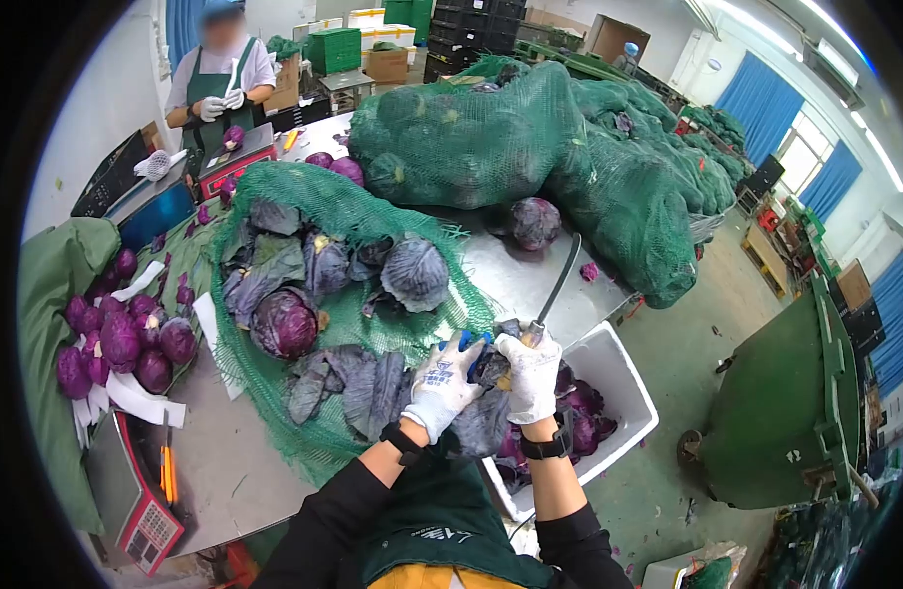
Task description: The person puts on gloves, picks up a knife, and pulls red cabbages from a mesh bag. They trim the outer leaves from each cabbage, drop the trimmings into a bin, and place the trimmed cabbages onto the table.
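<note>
My right hand [532, 371], in a white glove, is closed around the handle of a knife [557, 287] with a long curved blade. The blade points up and away from me. My left hand [446, 385], in a white glove with blue fingertips, grips a red cabbage [482, 422] with dark, loose outer leaves, partly hidden between my hands. Loose cabbage leaves [346, 385] lie left of my left hand on a green mesh bag [373, 336]. Several whole cabbages, one a bare purple head [284, 322], lie in that bag.
Below my right hand stands a white foam box [631, 378] holding purple cabbage. Full mesh sacks [471, 137] are piled at the table's back. Trimmed cabbages [121, 339] and a scale [142, 520] are at left. A co-worker [221, 79] stands far left; a green bin [780, 402] stands right.
</note>
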The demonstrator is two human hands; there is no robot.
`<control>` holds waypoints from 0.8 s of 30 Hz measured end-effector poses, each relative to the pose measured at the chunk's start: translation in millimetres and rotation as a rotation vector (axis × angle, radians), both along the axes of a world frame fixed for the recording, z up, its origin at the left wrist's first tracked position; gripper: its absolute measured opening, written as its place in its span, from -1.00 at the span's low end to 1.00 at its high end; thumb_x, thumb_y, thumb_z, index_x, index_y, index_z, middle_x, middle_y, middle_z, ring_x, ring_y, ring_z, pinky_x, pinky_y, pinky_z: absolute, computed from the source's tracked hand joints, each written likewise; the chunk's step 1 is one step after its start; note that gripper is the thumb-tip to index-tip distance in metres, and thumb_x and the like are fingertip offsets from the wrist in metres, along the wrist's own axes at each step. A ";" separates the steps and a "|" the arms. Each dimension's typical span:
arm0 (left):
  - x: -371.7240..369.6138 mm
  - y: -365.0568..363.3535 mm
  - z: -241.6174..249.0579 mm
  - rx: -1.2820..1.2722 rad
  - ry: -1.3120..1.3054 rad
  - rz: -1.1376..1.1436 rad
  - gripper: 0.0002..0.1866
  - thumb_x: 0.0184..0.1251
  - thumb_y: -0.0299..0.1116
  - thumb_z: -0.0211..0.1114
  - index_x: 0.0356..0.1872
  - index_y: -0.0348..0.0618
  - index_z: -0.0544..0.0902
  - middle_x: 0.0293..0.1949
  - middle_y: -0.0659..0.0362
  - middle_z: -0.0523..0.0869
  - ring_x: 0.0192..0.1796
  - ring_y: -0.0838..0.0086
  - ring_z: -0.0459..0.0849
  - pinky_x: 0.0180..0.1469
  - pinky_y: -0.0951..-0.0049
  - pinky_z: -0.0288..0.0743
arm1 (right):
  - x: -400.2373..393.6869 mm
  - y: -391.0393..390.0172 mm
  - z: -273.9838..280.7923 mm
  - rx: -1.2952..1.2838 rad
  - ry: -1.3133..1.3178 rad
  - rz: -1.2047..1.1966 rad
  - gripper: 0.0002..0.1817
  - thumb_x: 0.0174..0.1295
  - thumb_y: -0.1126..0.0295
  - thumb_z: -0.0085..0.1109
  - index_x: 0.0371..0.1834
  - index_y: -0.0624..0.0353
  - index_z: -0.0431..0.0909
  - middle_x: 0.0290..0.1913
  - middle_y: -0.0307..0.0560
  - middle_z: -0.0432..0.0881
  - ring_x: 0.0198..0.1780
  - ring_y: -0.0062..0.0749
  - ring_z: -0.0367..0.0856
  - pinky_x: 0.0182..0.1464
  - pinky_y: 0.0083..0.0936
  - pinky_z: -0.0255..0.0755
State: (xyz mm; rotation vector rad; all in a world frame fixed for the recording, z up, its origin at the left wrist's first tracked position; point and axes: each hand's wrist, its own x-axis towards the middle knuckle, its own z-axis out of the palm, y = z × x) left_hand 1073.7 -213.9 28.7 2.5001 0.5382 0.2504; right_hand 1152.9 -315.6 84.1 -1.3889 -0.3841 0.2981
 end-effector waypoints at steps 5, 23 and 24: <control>36.0 7.0 -53.0 -0.167 -0.075 -0.152 -0.27 -0.02 0.02 0.39 0.24 0.07 0.45 0.28 -0.08 0.37 0.33 0.04 0.32 0.31 0.17 0.29 | 69.0 -54.5 -45.1 0.269 0.225 -0.110 -0.95 -0.02 0.58 0.17 -0.50 0.21 0.50 -0.57 -0.28 0.49 -0.56 -0.60 0.46 -0.51 -0.66 0.32; 63.7 32.1 -55.3 -0.381 -0.029 -0.053 -0.55 0.25 -0.19 0.19 0.10 -0.24 0.52 0.02 -0.01 0.63 0.06 0.29 0.59 0.14 0.35 0.42 | 16.3 -44.0 -101.2 -0.417 -0.859 -0.479 -0.70 0.02 0.35 0.33 -0.19 0.15 0.49 -0.56 -0.10 0.51 -0.58 -0.21 0.52 -0.53 -0.36 0.41; 58.3 29.0 -27.7 -0.621 -0.137 -0.195 -0.39 0.15 -0.01 0.26 0.13 -0.25 0.50 -0.04 -0.04 0.65 0.03 0.21 0.62 0.12 0.32 0.44 | 31.7 -47.7 -89.5 -0.312 -0.570 -0.560 -0.80 0.06 0.36 0.33 -0.39 0.16 0.48 -0.64 -0.14 0.49 -0.69 -0.37 0.44 -0.60 -0.44 0.34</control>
